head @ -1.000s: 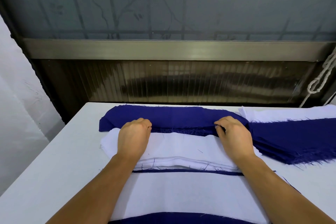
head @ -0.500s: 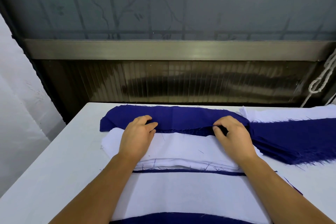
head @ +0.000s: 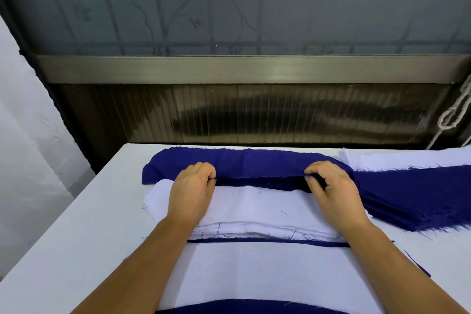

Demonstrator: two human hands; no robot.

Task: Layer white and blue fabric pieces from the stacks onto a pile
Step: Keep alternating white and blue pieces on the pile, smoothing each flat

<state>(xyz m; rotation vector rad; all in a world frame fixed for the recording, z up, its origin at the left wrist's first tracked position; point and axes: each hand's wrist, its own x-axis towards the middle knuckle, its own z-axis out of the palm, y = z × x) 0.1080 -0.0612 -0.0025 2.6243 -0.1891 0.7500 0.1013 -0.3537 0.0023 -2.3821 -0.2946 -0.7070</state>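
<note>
White desk [head: 76, 224] under a frosted window carries the cloth. Just beyond the white stack [head: 254, 201], the top blue piece [head: 254, 160] is pinched along its near edge by left hand [head: 191, 191] and right hand [head: 334, 194]. It looks light, limp and fray-prone, best held near both ends. The nearer pile [head: 254, 270] is cut off below.
</note>
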